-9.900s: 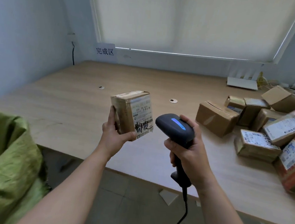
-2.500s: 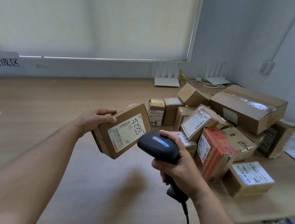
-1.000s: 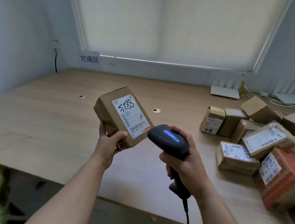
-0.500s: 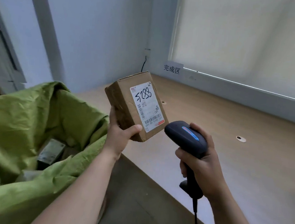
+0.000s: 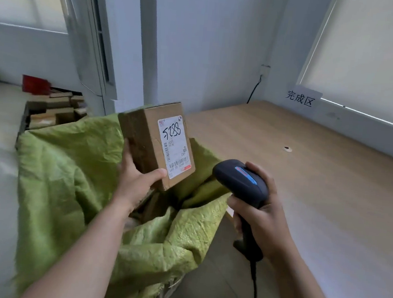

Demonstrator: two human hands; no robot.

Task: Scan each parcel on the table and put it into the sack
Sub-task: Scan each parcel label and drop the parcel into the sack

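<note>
- Step in hand, by the look of it: putting a parcel point(image 5: 155, 143) into the sack point(image 5: 69, 173); held at frame centre, above the open mouth of the sack, not yet let go.
- Left hand point(image 5: 135, 179) grasping the parcel from below, thumb across its lower front edge, fingers behind its left side.
- Right hand point(image 5: 263, 216) clenched round the handle of a scanner point(image 5: 240, 181), right of centre, near the parcel but apart from it; cable trailing down to the lower edge.
- Next move, as a judgement: lowering the parcel into the opening and loosening the fingers over the gap between the folds, so that it falls inside and not onto the rim; then back to the table point(image 5: 306, 182) for another.
- Parcel: small brown carton, tilted, edges taped; white label on the facing side with "5288" handwritten, barcodes beneath, a red strip at the bottom corner.
- Sack: green woven fabric, crumpled, mouth sagging open at lower centre; dark box-like shapes dimly visible within, not clearly tellable.
- Table at right: pale wood.
</note>
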